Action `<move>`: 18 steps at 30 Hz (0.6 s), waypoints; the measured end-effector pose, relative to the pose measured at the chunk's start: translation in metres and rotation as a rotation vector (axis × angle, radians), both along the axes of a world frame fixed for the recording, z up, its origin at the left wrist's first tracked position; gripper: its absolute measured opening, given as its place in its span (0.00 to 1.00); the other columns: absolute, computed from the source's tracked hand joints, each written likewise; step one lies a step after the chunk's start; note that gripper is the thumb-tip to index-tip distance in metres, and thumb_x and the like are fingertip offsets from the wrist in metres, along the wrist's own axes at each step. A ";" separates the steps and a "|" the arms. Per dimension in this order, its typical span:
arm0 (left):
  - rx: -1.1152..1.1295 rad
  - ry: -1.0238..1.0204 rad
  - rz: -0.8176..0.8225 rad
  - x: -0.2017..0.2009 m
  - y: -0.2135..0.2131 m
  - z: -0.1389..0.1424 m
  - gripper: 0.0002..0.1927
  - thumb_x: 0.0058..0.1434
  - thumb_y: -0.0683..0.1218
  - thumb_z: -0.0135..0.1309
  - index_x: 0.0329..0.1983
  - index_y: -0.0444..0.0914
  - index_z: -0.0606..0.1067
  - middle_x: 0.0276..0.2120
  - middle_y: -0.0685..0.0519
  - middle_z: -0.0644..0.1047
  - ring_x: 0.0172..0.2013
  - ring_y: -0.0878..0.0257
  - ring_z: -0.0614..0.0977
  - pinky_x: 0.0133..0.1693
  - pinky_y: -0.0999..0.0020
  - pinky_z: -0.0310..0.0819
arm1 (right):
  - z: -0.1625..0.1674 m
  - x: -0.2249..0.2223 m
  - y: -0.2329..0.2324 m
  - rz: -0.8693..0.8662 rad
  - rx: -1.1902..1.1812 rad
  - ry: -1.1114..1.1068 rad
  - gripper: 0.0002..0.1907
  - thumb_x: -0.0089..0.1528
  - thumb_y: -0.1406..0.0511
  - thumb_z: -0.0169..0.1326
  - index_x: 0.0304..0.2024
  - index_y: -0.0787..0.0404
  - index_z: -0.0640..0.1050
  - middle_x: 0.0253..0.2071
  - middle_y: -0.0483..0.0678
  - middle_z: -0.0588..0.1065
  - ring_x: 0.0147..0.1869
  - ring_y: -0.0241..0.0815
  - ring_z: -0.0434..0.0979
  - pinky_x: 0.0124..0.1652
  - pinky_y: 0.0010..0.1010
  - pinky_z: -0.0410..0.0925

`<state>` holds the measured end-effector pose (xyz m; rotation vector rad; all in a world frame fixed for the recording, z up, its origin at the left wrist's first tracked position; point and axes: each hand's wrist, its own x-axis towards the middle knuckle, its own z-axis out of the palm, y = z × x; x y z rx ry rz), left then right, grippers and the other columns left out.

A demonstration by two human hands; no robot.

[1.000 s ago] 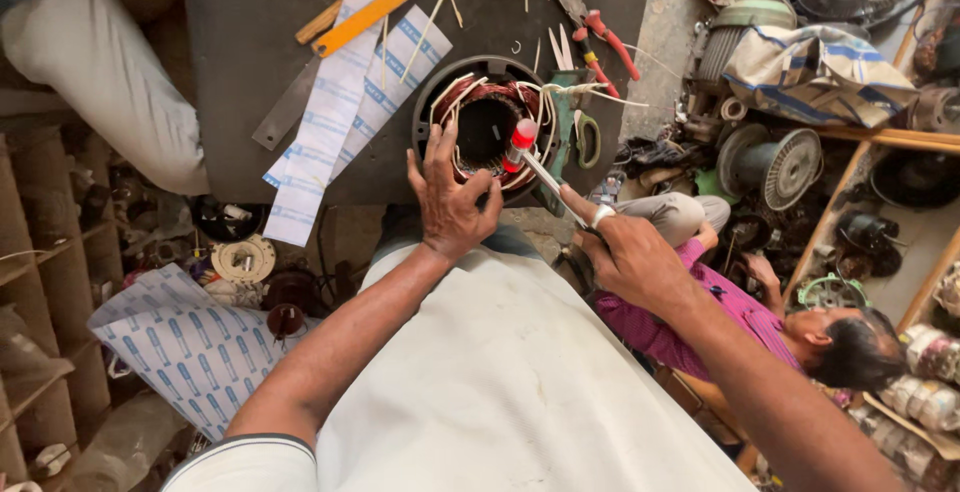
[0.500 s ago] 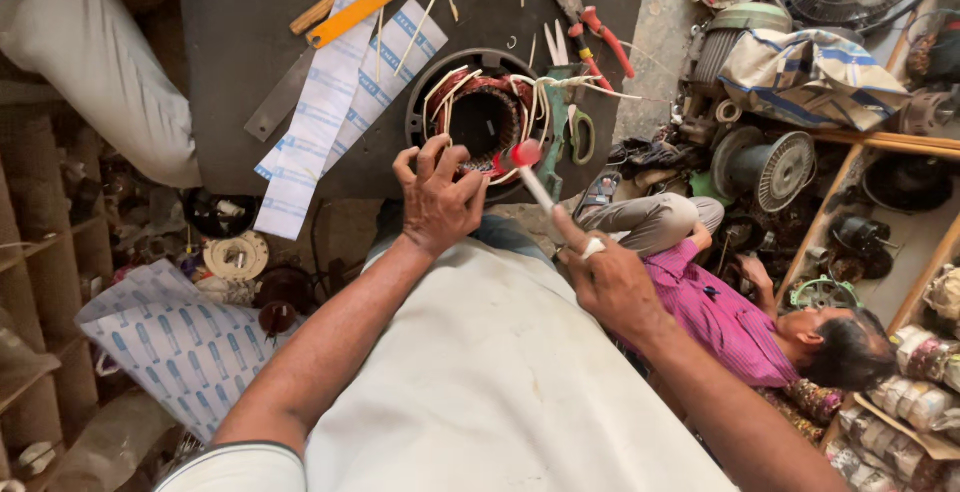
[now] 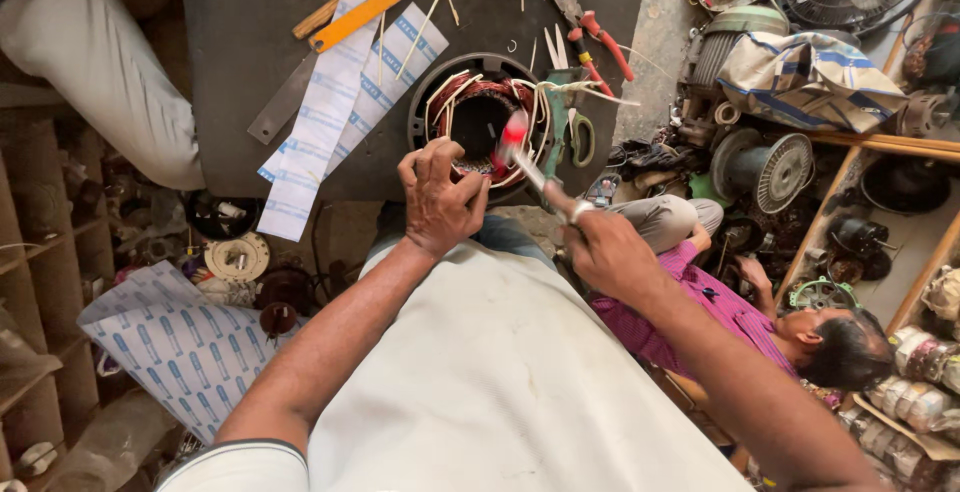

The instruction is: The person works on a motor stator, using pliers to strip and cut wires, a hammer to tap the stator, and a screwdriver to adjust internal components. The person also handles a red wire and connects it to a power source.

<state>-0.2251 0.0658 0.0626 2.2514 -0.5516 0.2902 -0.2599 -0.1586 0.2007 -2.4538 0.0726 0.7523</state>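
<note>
Stator [image 3: 480, 117] sits on the bench [image 3: 250, 22], near its front edge. Risk: your mallet's [image 3: 512, 137] red head is blurred just above the copper windings; a stray blow could nick the wire or catch your fingers. Left hand [image 3: 438, 197] lies curled on the stator's rim, steadying it. Right hand [image 3: 610, 252] is closed round the mallet's handle.

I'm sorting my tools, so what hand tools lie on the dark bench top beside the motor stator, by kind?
Red-handled pliers: 1
Green-handled scissors: 1
Orange-handled knife: 1
Flat metal ruler: 1
Total: 4
The red-headed mallet in the right hand is not counted.
</note>
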 end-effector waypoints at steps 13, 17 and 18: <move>-0.010 0.152 0.211 -0.005 0.002 -0.005 0.15 0.50 0.52 0.71 0.36 0.48 0.77 0.62 0.43 0.61 0.67 0.42 0.60 0.61 0.42 0.52 | 0.005 0.030 0.002 0.190 0.070 -0.047 0.32 0.66 0.64 0.53 0.73 0.45 0.65 0.35 0.62 0.77 0.37 0.60 0.78 0.39 0.47 0.69; -0.189 0.380 0.281 -0.007 0.000 -0.010 0.44 0.47 0.50 0.75 0.63 0.42 0.62 0.68 0.34 0.51 0.67 0.34 0.58 0.62 0.41 0.55 | -0.005 0.024 0.008 -0.253 0.145 0.406 0.33 0.65 0.65 0.51 0.73 0.40 0.64 0.23 0.48 0.71 0.24 0.39 0.71 0.28 0.35 0.69; -0.216 0.387 0.252 -0.007 0.000 -0.013 0.48 0.49 0.49 0.75 0.67 0.42 0.57 0.68 0.33 0.50 0.68 0.33 0.58 0.63 0.41 0.56 | -0.009 0.020 0.014 -0.312 0.226 0.453 0.33 0.65 0.65 0.50 0.73 0.41 0.64 0.22 0.46 0.69 0.22 0.37 0.69 0.25 0.33 0.67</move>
